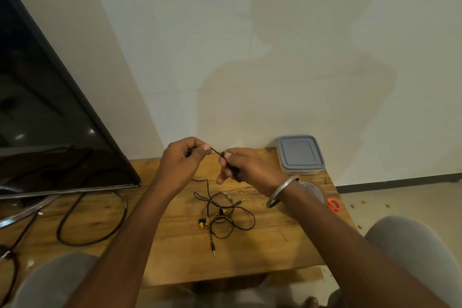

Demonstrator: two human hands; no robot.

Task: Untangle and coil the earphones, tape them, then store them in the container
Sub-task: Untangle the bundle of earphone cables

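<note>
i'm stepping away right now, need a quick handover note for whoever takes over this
Left hand: pinches one end of a taut stretch of cable.
Right hand: pinches the other end, something dark bunched in its fingers.
Tangle of earphones lies on the table.
Container, lid on, back right. Tape partly hidden by the right wrist, scissors beside it.
Done: nothing finished.
Left: untangle, coil, tape, open container, store.
</note>
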